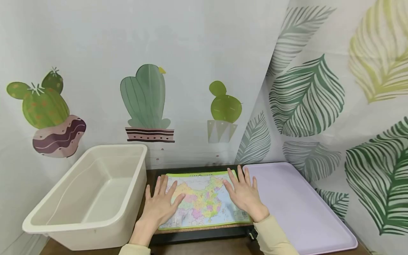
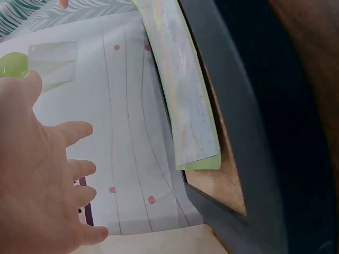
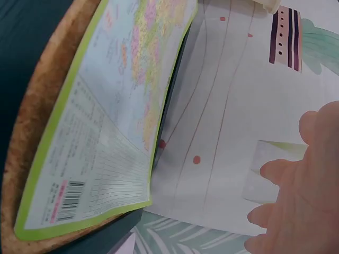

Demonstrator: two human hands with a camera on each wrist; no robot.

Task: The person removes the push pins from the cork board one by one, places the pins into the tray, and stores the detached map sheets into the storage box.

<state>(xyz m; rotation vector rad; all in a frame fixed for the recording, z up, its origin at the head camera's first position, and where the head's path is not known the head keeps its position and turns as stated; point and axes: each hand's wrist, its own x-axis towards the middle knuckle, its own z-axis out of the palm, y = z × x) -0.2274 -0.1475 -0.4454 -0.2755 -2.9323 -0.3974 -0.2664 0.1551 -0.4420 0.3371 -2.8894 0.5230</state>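
Observation:
A coloured map sheet with a bright green border lies on a cork surface set in a black frame. My left hand hovers over the map's left side, palm down, fingers straight and spread. Over its right side my right hand is held the same way, fingers fanned apart. Both hands look to be above the sheet, holding nothing. The left wrist view has the map's corner beside the frame; a barcode shows at the sheet's corner in the right wrist view.
A deep cream bin stands left of the frame. On the right lies a flat lilac tray. A small black piece sits at the frame's front right. Behind hangs a white curtain printed with cacti and leaves.

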